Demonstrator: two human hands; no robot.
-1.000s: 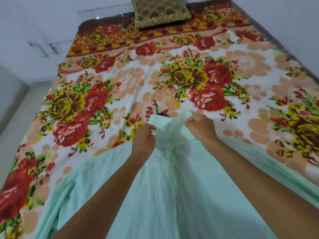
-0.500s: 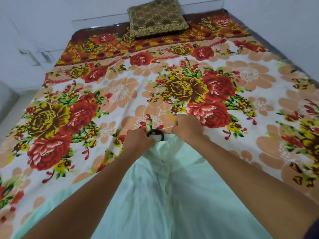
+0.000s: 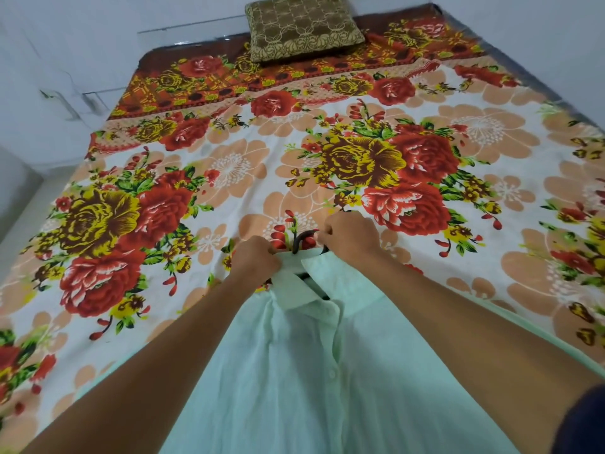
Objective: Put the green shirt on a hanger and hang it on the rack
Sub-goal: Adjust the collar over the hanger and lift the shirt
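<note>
The pale green shirt [image 3: 304,381] lies flat on the bed, collar away from me, buttons up its middle. A dark hanger [image 3: 302,241] sits inside it; only the hook above the collar and a short dark stretch in the neck opening show. My left hand [image 3: 255,262] is closed on the left side of the collar. My right hand [image 3: 352,237] pinches the collar's right side, right beside the hook. The shirt's shoulders and the rest of the hanger are hidden under fabric and my forearms.
The bed carries a floral sheet [image 3: 425,165] in red, yellow and peach. A brown patterned cushion [image 3: 302,26] rests at its far end against a white wall. Pale floor [image 3: 29,204] runs along the bed's left side. No rack is in view.
Both hands shifted the collar further up the bed and spread apart. The hanger's hook, hidden a second ago, now sticks out above the collar, and the collar lies opened.
</note>
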